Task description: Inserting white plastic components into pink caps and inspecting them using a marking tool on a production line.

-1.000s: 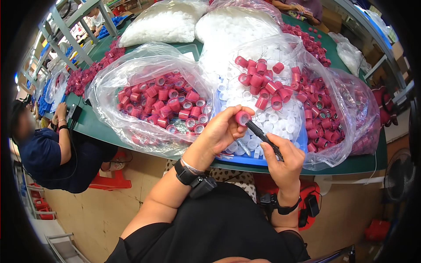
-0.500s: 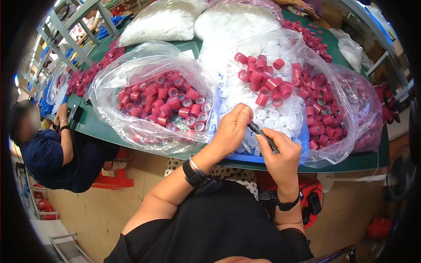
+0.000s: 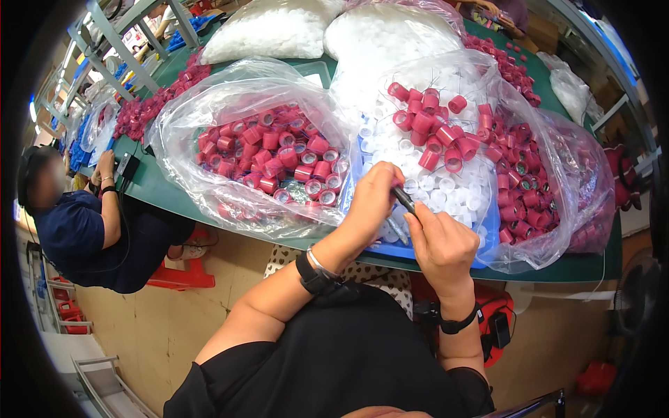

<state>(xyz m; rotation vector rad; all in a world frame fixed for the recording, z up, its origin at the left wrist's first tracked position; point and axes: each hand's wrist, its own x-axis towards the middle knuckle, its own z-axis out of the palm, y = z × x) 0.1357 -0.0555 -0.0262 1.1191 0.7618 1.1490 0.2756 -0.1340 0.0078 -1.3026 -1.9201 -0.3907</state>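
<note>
My right hand [image 3: 444,244] is closed around a slim black pen-like tool [image 3: 404,199], which slants up to the left. The tool's tip end meets the fingers of my left hand [image 3: 371,198]. That hand is closed in a pinch; a trace of pink shows at its fingertips, but what it holds is mostly hidden. Both hands are over the front of a blue tray [image 3: 490,240] full of small white plastic caps [image 3: 449,198]. On those caps lies a loose pile of red cylindrical pieces [image 3: 432,129] with thin wires. A slender greyish object [image 3: 398,230] lies below my left hand.
Clear plastic bags of red cylinders stand left [image 3: 279,150] and right [image 3: 519,188] of the tray. Bulging bags of white parts [image 3: 390,35] sit behind on the green table [image 3: 160,188]. A person in dark blue [image 3: 77,223] sits at the left.
My head view has shifted slightly, so the table's things appear a little further right. My right hand has turned a little on the black tool, covering more of it. Both hands stay together.
</note>
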